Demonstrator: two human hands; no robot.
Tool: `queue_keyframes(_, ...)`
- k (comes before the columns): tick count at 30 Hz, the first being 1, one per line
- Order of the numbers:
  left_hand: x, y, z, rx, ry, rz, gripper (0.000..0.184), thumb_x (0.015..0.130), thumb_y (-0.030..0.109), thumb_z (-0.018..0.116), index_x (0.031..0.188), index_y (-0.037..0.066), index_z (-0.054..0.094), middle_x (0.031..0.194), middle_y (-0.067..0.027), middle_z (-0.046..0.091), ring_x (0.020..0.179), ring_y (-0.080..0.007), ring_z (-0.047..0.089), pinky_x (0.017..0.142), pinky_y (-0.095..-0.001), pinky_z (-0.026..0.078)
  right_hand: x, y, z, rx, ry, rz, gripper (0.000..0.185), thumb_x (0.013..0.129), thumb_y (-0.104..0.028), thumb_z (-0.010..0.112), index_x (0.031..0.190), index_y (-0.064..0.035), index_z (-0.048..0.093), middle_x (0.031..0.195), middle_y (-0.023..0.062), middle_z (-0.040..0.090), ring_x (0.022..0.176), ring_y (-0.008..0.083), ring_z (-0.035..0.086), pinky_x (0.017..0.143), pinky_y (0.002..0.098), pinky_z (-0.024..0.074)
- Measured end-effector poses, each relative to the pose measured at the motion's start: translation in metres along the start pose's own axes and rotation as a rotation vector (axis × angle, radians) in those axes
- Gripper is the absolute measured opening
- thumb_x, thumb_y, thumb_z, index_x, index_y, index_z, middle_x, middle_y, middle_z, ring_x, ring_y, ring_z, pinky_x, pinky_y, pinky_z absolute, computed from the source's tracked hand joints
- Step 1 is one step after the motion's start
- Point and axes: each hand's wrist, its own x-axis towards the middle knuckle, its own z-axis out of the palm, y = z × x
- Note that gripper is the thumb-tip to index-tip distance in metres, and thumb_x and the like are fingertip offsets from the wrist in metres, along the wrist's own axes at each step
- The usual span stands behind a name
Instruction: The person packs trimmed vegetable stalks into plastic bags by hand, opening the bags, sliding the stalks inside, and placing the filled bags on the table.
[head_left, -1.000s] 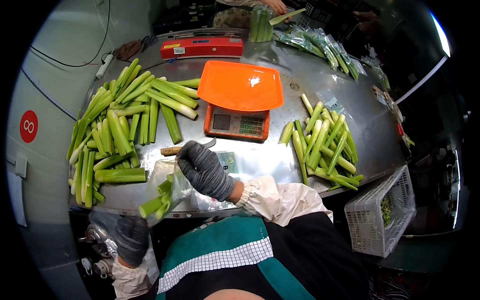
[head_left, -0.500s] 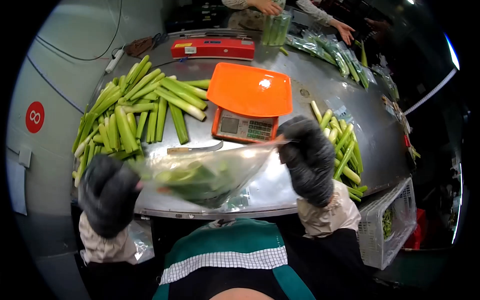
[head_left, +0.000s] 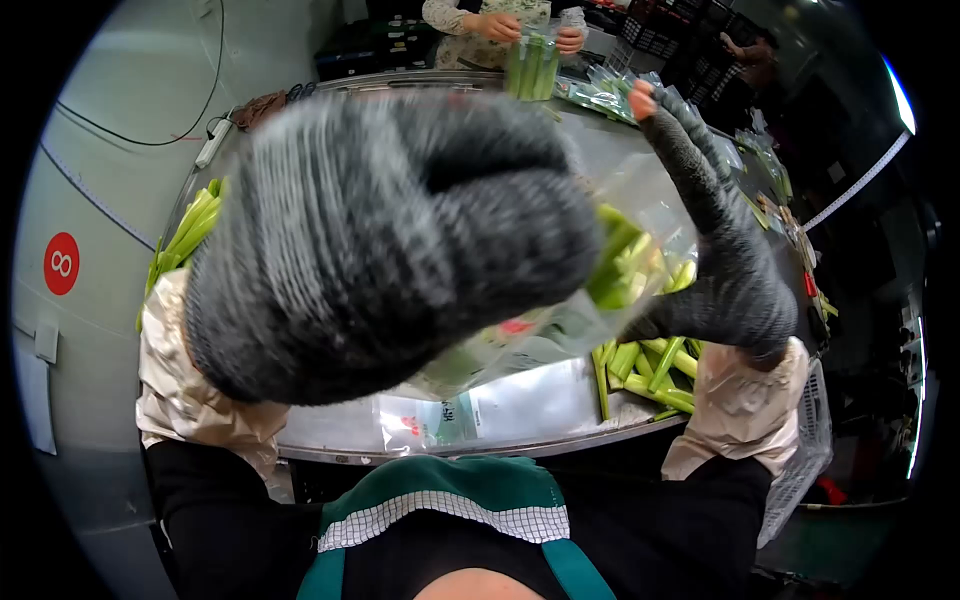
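Note:
My left hand, in a grey knit glove, is raised close to the camera with curled fingers, hiding much of the table. It is closed on a clear plastic bag holding cut green vegetable stalks; the exact grip is hidden behind the glove. At the bag's right side is my right hand, also gloved, its fingers stretched upward and the thumb spread low beside the bag. More pale green stalks lie on the metal table under the bag. A flat printed plastic bag lies near the front edge.
Green stalks are piled at the left. Across the table, a person's hands hold a bag of stalks. Filled bags lie nearby. A plastic crate stands at the right, below the table edge.
My left hand has risen toward the camera and moved right, now covering the scale and knife. My right hand has moved up and right and spread its fingers. The bag has tilted upward.

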Motion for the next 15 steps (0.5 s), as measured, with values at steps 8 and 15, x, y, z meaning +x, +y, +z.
queue_keyframes(8, 0.061, -0.025, -0.002, 0.435, -0.092, 0.416, 0.023, 0.07, 0.004, 0.065, 0.091, -0.002, 0.058, 0.083, -0.0116, 0.061, 0.081, -0.0226, 0.06, 0.071, -0.0327, 0.049, -0.01, 0.032, -0.052, 0.346, 0.028, 0.329, 0.104, 0.045, -0.04, 0.081, 0.129, -0.0024, 0.033, 0.096, 0.0022, 0.052, 0.075, 0.0083, 0.049, 0.07, 0.0205, 0.0407)
queue_keyframes(15, 0.074, -0.05, 0.023, -0.041, 0.179, 0.422, 0.025, 0.071, 0.005, 0.065, 0.095, 0.004, 0.058, 0.083, -0.0098, 0.062, 0.075, -0.0192, 0.06, 0.068, -0.0325, 0.05, -0.046, 0.044, -0.033, 0.558, 0.316, 0.422, 0.044, 0.074, -0.019, 0.066, 0.111, -0.0012, 0.051, 0.085, 0.007, 0.056, 0.067, 0.0111, 0.054, 0.059, 0.0219, 0.0439)
